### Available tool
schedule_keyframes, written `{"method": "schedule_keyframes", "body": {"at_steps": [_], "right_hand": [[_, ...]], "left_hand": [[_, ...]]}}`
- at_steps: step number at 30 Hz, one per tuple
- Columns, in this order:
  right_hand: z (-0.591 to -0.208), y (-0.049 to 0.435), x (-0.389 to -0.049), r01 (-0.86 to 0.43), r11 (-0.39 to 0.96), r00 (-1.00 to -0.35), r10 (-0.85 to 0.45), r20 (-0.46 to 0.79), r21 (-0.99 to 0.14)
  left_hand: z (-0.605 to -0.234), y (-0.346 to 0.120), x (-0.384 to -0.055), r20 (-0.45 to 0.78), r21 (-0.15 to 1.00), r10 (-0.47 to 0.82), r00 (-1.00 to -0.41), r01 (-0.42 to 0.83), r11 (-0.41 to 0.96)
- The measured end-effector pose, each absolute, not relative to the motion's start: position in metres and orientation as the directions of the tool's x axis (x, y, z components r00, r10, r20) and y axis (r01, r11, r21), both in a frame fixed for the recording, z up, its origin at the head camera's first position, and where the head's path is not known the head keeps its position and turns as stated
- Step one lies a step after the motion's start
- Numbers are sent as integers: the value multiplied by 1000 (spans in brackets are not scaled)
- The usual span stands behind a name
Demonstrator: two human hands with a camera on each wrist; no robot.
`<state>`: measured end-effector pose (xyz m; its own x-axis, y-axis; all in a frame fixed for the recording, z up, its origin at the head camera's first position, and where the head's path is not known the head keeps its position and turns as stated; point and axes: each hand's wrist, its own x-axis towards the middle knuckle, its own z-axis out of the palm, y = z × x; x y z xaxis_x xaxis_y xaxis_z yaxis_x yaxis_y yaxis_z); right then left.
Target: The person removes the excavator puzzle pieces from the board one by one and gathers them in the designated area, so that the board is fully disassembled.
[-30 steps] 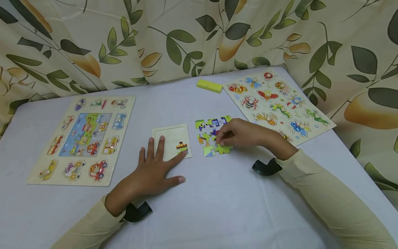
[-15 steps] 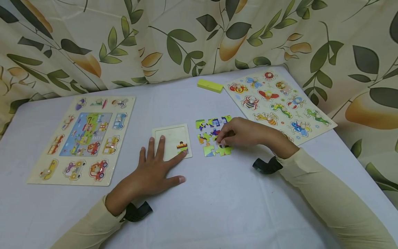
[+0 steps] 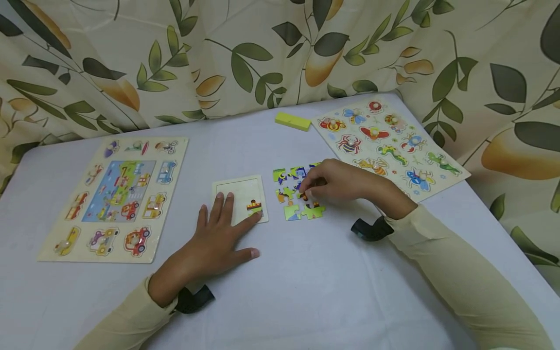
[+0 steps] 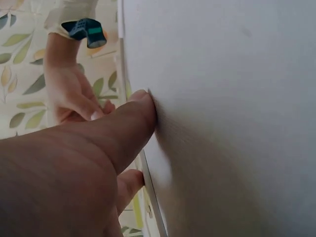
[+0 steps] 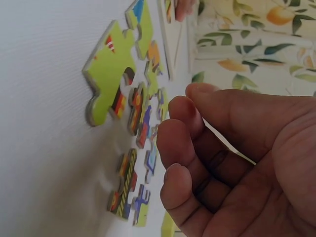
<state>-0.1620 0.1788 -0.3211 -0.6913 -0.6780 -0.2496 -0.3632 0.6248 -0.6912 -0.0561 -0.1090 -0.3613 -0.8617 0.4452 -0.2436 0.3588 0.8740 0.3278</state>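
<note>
My left hand (image 3: 218, 243) lies spread and palm down, several fingers resting on the small wooden puzzle tray (image 3: 238, 187). Its index fingertip touches a green and orange jigsaw piece (image 3: 253, 205) in the tray's lower right corner. In the left wrist view the thumb (image 4: 133, 116) rests on the cloth. My right hand (image 3: 339, 182) hovers over the loose jigsaw pieces (image 3: 292, 212), fingers loosely curled. In the right wrist view thumb and index fingertips are close together, with no piece visible between them. A large green piece (image 5: 111, 61) lies below the hand, which hides some pieces in the head view.
A vehicle peg puzzle board (image 3: 168, 228) lies on the left. At the right rear is an insect peg puzzle board (image 3: 430, 182), and beside it a yellow block (image 3: 293, 121). White cloth (image 3: 306, 291) covers the table, and a leaf-patterned curtain (image 3: 245, 29) hangs behind.
My right hand has lifted slightly up and left, uncovering more of the pieces beneath its fingertips. The left hand keeps its place on the tray; the head view has shifted a little.
</note>
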Motion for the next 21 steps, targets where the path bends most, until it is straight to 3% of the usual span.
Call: {"method": "schedule_keyframes", "body": {"at_steps": [13, 21], "right_hand": [[-318, 163, -165, -423, 572, -668, -721, -184, -703], [-320, 149, -168, -429, 553, -650, -738, -182, -714]], "left_hand": [[-355, -102, -56, -211, 369, 502, -839, 407, 836], [-356, -104, -56, -298, 331, 515, -804, 419, 846]]}}
